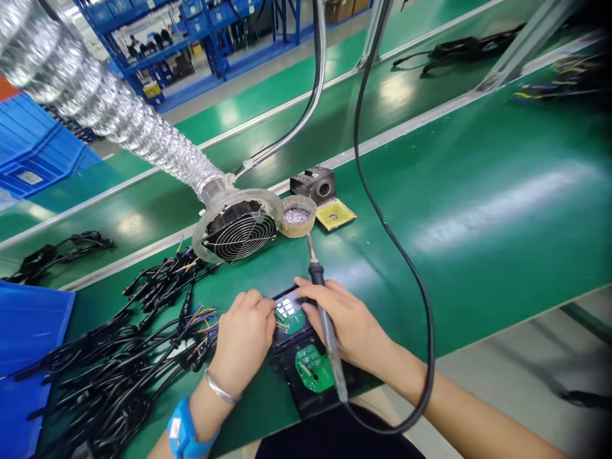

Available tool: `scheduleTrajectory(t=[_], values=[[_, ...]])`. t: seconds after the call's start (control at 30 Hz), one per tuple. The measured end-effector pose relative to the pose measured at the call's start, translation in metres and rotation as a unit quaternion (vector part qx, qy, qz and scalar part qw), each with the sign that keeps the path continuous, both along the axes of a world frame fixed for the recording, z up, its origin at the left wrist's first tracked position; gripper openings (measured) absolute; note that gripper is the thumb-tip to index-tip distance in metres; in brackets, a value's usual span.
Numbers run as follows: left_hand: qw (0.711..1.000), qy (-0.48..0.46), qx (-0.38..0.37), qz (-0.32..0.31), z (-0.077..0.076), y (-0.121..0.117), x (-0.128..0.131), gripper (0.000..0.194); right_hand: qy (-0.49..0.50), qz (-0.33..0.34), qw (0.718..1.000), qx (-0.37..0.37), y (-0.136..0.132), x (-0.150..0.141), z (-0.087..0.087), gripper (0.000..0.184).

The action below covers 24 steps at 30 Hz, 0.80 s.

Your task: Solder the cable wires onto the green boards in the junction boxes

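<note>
The left hand bunches its fingers at the circuit board's nine o'clock edge; the right hand, loosely curled, cradles a soldering iron pointing towards twelve.

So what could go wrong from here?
Burn: the iron lies along the right hand, bare tip sticking out past it. If it's hot, a slip could catch the fingers or the upper board.

Tug: the cord loops across the right forearm, so moving that arm might pull the iron off line.

Snag: loose coloured wires end right beside the left hand and could get dragged along.
</note>
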<state>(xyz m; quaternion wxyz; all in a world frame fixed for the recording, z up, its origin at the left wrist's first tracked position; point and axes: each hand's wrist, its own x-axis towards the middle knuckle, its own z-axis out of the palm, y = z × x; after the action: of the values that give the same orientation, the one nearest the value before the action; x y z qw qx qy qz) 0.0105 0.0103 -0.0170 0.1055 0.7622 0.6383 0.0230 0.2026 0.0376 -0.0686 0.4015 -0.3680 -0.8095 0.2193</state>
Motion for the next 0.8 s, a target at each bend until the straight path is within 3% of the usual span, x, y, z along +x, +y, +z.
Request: scheduleTrajectory(t=[0.17, 0.3, 0.57, 0.8], values=[[0.996, 0.074, 0.048, -0.027, -0.006, -0.004, 0.001, 0.018, 0.1, 0.026, 0.995, -0.001, -0.002, 0.025, 0.023, 0.05], [0.994, 0.086, 0.054, -0.027, -0.006, -0.003, 0.004, 0.015, 0.139, 0.038, 0.988, -0.051, -0.002, 0.034, 0.038, 0.038], [0.996, 0.071, 0.054, -0.023, -0.008, -0.003, 0.004, 0.015, 0.156, 0.006, 0.984, -0.089, 0.007, 0.027, 0.017, 0.022], [0.993, 0.079, 0.079, -0.035, -0.011, -0.004, 0.003, 0.015, 0.157, 0.032, 0.984, -0.079, 0.009, 0.028, 0.019, 0.023]])
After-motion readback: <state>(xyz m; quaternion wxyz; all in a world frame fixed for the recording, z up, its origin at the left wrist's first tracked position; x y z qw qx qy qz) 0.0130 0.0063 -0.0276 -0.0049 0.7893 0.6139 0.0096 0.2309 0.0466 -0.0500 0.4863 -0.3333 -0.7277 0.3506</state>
